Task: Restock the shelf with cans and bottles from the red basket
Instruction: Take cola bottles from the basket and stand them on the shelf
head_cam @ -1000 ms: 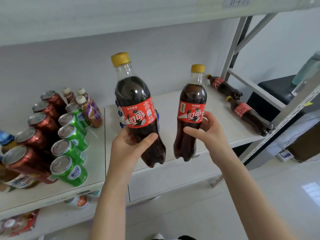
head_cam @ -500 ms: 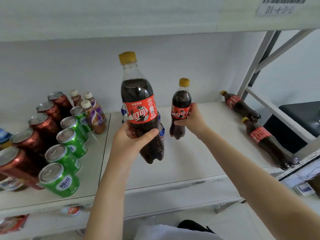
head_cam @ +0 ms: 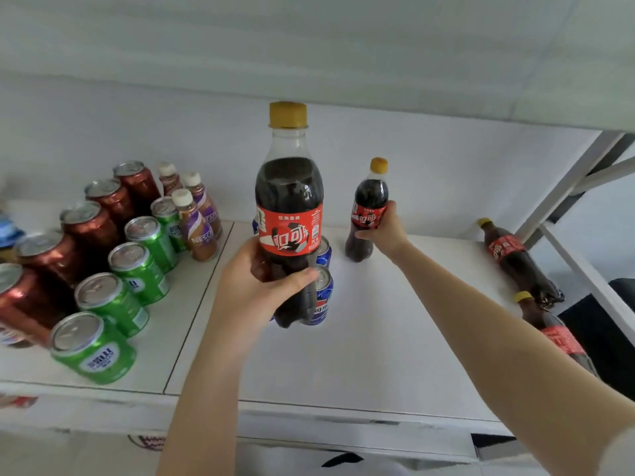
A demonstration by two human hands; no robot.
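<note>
Left hand (head_cam: 264, 290): fingers and thumb wrapped round the lower body of the near cola bottle (head_cam: 289, 201), which has a yellow cap and a red label. The bottle is upright and held in the air over the front of the shelf (head_cam: 378, 338).

Right hand (head_cam: 381, 231): arm extended, fingers curled round the label of the far cola bottle (head_cam: 370, 197). This bottle is upright toward the back of the shelf, base at the shelf surface; whether it rests there cannot be told.

Blue cans (head_cam: 323, 297): two seen, upright, one behind the other, partly hidden by the near cola bottle.

Left section: a row of green cans (head_cam: 139, 266), a row of red cans (head_cam: 92, 228) beside it, and small white-capped bottles (head_cam: 197, 231) at the rear.

Right edge: two lying cola bottles (head_cam: 512, 255), on their sides, caps toward the rear
</note>
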